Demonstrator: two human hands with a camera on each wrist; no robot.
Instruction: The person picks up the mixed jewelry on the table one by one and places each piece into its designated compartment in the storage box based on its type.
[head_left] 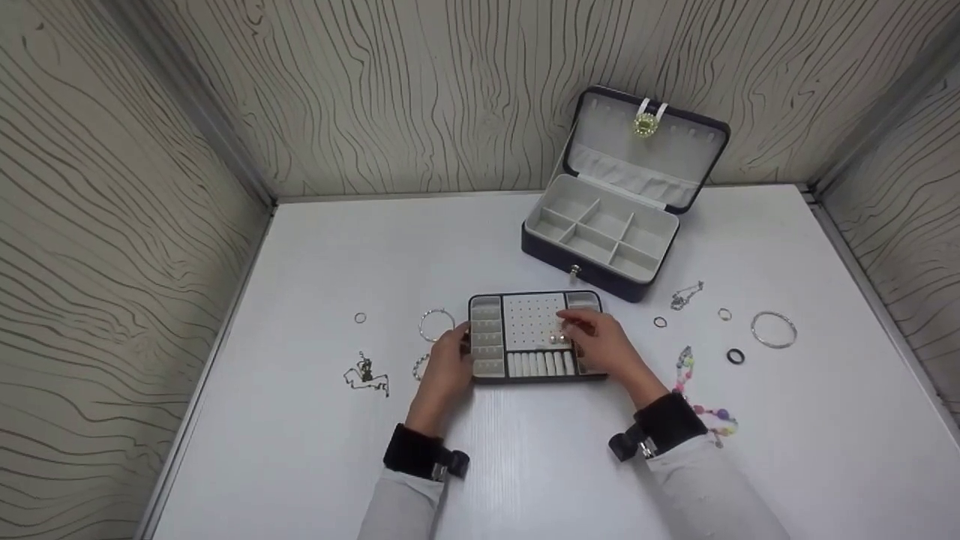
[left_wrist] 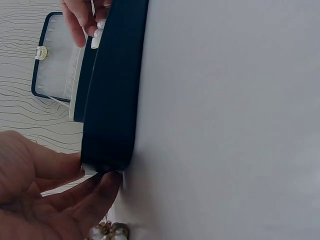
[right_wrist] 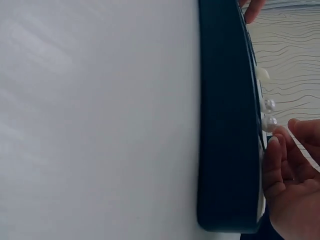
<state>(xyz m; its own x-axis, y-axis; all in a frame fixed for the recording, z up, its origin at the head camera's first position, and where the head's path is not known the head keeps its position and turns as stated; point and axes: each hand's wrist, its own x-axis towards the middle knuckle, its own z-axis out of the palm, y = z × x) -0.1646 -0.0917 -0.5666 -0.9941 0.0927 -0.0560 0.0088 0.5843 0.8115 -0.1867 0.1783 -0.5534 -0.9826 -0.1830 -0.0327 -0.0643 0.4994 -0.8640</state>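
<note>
A dark-blue jewelry tray lies at the middle of the table, with small side compartments, a panel of holes and ring rolls. My left hand grips its left end, thumb at the upper edge and fingers lower down in the left wrist view. Over the tray's right part is my right hand. Pearl earrings stand on the panel right beside its fingertips. In the right wrist view, thumb and fingers are apart with nothing visible between them. A beaded bracelet lies close by the left hand.
An open jewelry box with compartments stands behind the tray. Left of the tray lie a bangle, a necklace and a ring. Several rings, a silver chain, a bangle and a colorful bead necklace lie right.
</note>
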